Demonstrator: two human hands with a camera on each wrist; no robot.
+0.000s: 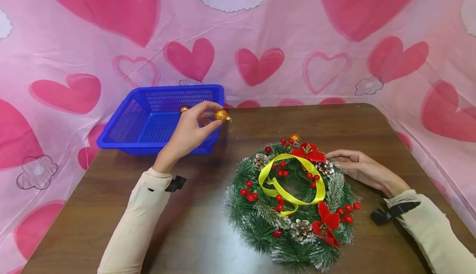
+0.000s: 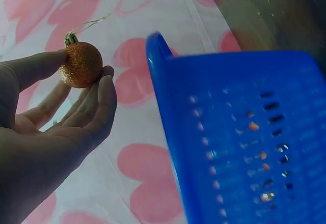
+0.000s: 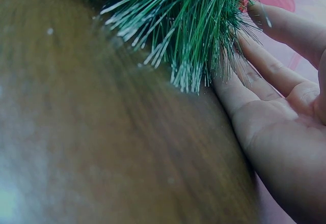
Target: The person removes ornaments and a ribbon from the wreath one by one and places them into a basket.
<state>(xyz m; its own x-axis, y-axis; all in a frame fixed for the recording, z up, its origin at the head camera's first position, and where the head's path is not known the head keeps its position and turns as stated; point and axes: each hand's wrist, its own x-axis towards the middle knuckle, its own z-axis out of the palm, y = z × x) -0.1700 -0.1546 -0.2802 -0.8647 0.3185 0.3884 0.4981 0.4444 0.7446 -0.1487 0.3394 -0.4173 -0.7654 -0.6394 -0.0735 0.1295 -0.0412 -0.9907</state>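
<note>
Head view: left hand [image 1: 189, 131] pinches gold bauble [image 1: 221, 115] above basket [image 1: 148, 119] rim, left of wreath [image 1: 293, 201]. Right hand [image 1: 358, 167], fingers flat, steadies wreath. Likely next: hanging bauble on a branch.

A makeshift craft corner, staged rather than a plain home room: pink heart-printed cloth [image 1: 260, 38] drapes all around as a backdrop behind a brown wooden table [image 1: 208, 232], with a blue plastic basket [image 1: 148, 121] at centre left.
</note>
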